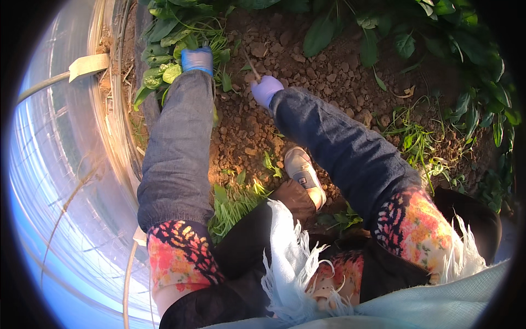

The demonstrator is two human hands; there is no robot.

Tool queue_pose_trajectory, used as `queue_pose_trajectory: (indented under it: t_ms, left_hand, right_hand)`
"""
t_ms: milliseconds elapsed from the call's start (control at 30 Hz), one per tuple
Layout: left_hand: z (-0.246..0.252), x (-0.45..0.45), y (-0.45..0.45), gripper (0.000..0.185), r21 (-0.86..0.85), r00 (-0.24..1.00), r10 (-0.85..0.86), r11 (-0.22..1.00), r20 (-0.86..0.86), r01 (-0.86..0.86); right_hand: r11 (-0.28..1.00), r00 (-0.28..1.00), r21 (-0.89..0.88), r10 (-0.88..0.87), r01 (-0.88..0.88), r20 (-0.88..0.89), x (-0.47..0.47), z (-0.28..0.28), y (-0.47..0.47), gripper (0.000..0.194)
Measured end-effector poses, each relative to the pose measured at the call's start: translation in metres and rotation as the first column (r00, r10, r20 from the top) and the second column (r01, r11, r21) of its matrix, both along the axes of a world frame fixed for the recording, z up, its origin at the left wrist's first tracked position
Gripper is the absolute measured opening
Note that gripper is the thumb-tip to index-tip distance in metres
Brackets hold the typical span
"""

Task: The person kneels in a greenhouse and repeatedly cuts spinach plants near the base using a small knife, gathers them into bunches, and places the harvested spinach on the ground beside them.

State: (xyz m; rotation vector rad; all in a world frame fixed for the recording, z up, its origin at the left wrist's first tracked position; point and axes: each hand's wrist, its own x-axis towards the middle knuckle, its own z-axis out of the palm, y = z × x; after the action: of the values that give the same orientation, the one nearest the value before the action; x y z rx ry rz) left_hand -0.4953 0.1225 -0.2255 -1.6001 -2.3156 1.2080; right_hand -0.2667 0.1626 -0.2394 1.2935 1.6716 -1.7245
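My left hand (pixel 198 60), in a blue glove, reaches in among leafy greens (pixel 164 31) that look like spinach. Its fingers are hidden, so whether it grips stems cannot be told. Thin pale green stems (pixel 215 39) fan out just beyond and right of it. To the right, my right hand (pixel 266 90) wears a lavender glove and is closed around a thin stick-like handle (pixel 252 66). The handle slants up and left over the soil; its far end is hard to make out. Dark sleeve covers reach from both wrists towards the elbows.
Crumbly brown soil (pixel 246 127) lies between the hands and my shoe (pixel 304 172). Tall leafy plants (pixel 448 45) stand at upper right. Clear plastic sheeting (pixel 74 144) with a curved pole (pixel 43 87) rises at left. A bunch of green stems (pixel 234 207) lies near my knee.
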Motion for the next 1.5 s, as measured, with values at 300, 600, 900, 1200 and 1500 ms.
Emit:
queue_pose_trajectory:
  t_ms: [300,600,900,1200,1500]
  left_hand:
    - [0.101,-0.003,-0.096,0.035,0.275,0.981,-0.077,0.961,0.179,0.025]
    - [0.189,0.080,-0.173,0.045,-0.192,-0.280,-0.476,0.225,0.834,-0.955]
    - [0.281,0.248,-0.138,0.054,0.304,0.056,-0.444,0.513,0.895,-0.803]
    - [0.331,0.343,-0.122,0.063,-0.041,-0.373,-0.357,0.673,0.856,-0.739]
    - [0.336,0.393,-0.103,0.041,0.569,0.273,-0.533,0.535,0.801,-0.625]
  right_hand:
    - [0.989,0.987,-0.102,-0.116,0.105,-0.115,0.221,0.014,-0.025,0.046]
    - [0.708,0.876,0.525,0.446,-0.472,0.185,0.268,0.051,0.011,0.048]
    - [0.831,0.578,0.412,0.138,0.375,-0.804,0.274,0.234,0.006,0.070]
    - [0.750,0.661,0.604,0.312,0.270,-0.682,0.345,0.318,0.011,0.023]
    - [0.957,0.573,0.193,0.036,0.216,-0.819,0.463,0.366,0.085,0.019]
